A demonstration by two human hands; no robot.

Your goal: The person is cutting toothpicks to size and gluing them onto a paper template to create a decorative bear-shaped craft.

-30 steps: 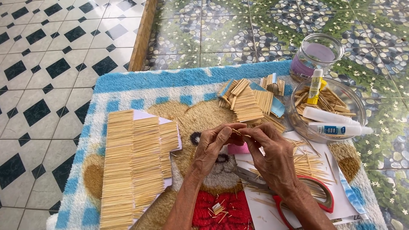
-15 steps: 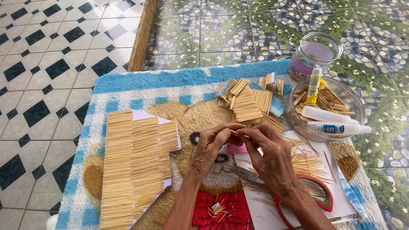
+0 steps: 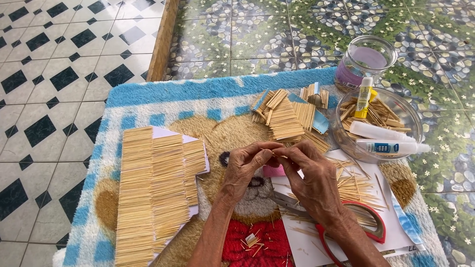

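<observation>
Both bare forearms are coming up from the bottom edge of the head view, converging toward the middle. The left hand is sitting palm-down with its wrist bent slightly, thumb and index fingertips pinching together at the top, other fingers curling under. The right hand is lying just beside it, back of the hand facing the camera, knuckles raised, its fingertips meeting the left hand's fingertips so the two hands are touching at the tips. The right wrist is angling down toward the lower right corner; the left forearm is running almost straight down. Both hands are closing in a fine pinch, not spread.
</observation>
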